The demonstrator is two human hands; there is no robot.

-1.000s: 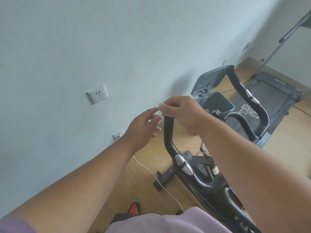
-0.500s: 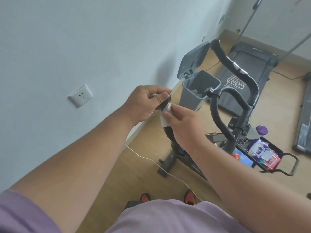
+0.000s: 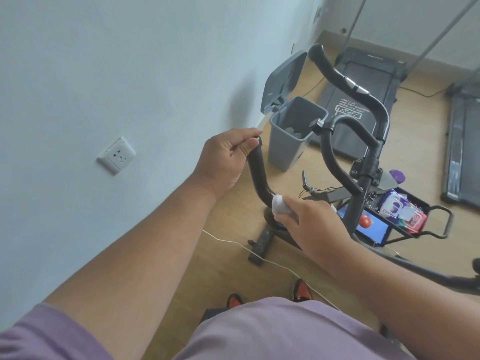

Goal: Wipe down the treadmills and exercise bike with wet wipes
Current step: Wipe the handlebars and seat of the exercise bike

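The black exercise bike stands in front of me, its curved handlebars rising toward the wall. My left hand grips the top end of the near handlebar. My right hand holds a bunched white wet wipe pressed against the lower bend of that same handlebar. A pack of wet wipes lies in a black wire basket on the floor to the right. One treadmill lies flat behind the bike and another treadmill shows at the right edge.
A grey bin with its lid up stands by the wall behind the near handlebar. A white cable runs across the wooden floor past my orange shoes. A wall socket is at the left. A purple cap sits by the basket.
My right hand has slid the wipe down the handlebar from its top end to the lower bend. My left hand has stayed on the top end. The view tilted downward.
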